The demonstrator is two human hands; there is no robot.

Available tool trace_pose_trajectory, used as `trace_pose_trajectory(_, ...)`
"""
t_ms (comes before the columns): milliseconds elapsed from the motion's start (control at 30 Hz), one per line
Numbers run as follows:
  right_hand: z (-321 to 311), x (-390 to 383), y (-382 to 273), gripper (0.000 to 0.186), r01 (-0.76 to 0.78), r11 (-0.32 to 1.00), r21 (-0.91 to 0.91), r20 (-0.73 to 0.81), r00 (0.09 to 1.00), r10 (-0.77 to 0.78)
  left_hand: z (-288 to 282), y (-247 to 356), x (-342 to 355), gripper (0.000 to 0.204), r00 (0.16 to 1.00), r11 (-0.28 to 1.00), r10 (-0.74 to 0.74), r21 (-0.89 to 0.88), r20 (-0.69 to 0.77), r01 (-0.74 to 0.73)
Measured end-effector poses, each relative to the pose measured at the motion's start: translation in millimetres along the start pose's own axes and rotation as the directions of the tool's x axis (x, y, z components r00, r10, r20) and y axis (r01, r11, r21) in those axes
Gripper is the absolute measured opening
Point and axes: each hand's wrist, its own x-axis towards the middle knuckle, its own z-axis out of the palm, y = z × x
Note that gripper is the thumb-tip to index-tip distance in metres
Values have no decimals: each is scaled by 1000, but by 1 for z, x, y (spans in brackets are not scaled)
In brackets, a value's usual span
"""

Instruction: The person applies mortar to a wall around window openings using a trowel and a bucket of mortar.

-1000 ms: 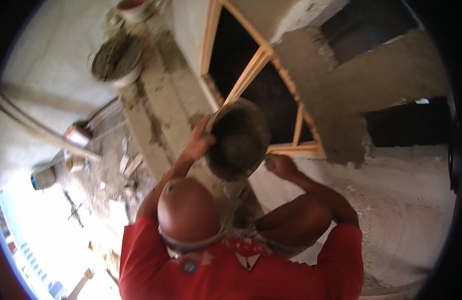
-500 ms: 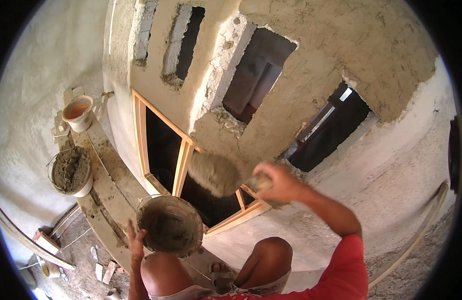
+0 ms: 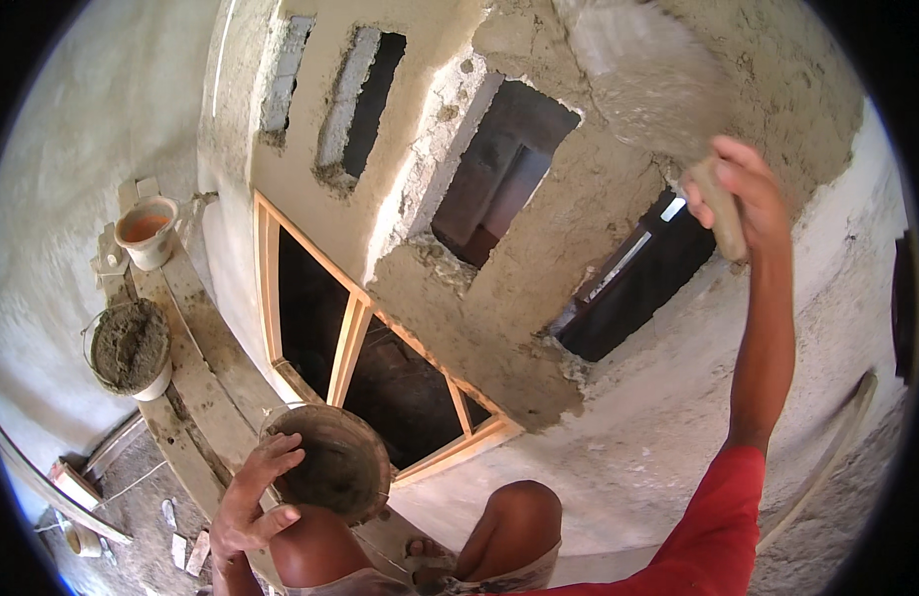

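Observation:
My right hand [image 3: 743, 194] is raised toward the upper wall and wrapped round the handle of a trowel [image 3: 658, 84]. Motion blurs the broad trowel blade, which lies over the rough wet mortar [image 3: 797, 89] on the wall. At the lower left my left hand [image 3: 256, 487] has its fingers apart and holds nothing. It hovers over the near-left rim of a bucket [image 3: 375, 437], beside my knee; whether it touches the rim I cannot tell. Grey mortar residue coats the inside of this bucket.
A mortar-filled bucket [image 3: 159, 382] and a bucket with an orange inside [image 3: 169, 248] stand on wooden planks [image 3: 206, 382] at left. A wooden window frame [image 3: 310, 253] sits in the wall below several rough openings. Rubble lies on the lower ground.
My right hand has swung the trowel up and right, from above the window frame to the upper wall. My left hand has shifted left, turning toward the bucket rim.

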Motion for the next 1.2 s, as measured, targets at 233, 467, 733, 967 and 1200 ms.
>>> trace_pose_trajectory(233, -105, 15, -11, 57, -185, 887, -422, -554, 828, -91, 15, -21, -5, 62, 988, 973, -141, 193, 57, 127)
trace_pose_trajectory(467, -42, -16, 5, 50, -261, 875, -408, -512, 859, 18, 9, -102, -17, 45, 945, 799, -166, 523, -282, 297)
trace_pose_trajectory(733, 33, 26, 78, 47, -261, 803, -535, -295, 949, 111, 7, -51, -17, 41, 894, 912, -237, 229, -381, 340)
trace_pose_trajectory(967, -2, 30, 62, 47, -271, 794, -545, -432, 902, 12, 9, -24, -24, 43, 930, 935, -193, 228, -312, 271)
trace_pose_trajectory(1200, -47, 9, 33, 44, -307, 746, -590, -445, 895, 16, 16, -21, -14, 48, 986, 973, -70, 207, -153, 101)
